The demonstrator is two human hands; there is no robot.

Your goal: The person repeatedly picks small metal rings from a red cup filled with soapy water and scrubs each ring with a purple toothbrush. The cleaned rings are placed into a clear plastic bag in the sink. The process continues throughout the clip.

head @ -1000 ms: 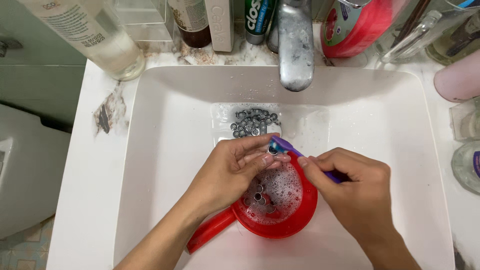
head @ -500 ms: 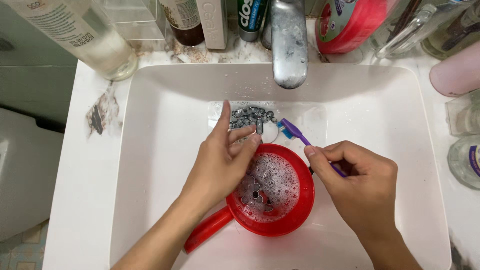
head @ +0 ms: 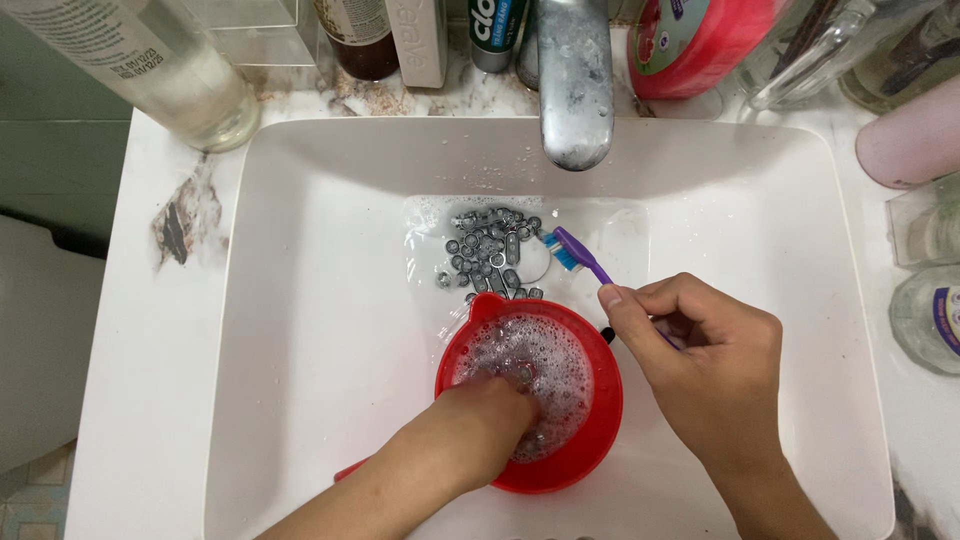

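A red plastic jug point(head: 598, 415) full of soapy foam stands in the white sink point(head: 320, 330). My left hand point(head: 468, 432) reaches down into the jug, its fingertips buried in the suds, so what they hold is hidden. My right hand point(head: 712, 362) hovers just right of the jug and grips a purple toothbrush point(head: 580, 256), bristles pointing up-left. The brush head hangs beside a pile of several small grey metal links and rings point(head: 487, 250), which lie on a clear wet sheet on the sink floor behind the jug.
A chrome tap point(head: 575, 85) overhangs the back of the sink. A large clear bottle point(head: 150, 70) stands at the back left, a red round container point(head: 700, 45) at the back right. Glass jars point(head: 925, 315) and a pink container point(head: 910, 145) line the right ledge.
My left hand has left the jug's far rim and plunged into the foam from the near side. The toothbrush has lifted off the jug and shifted right.
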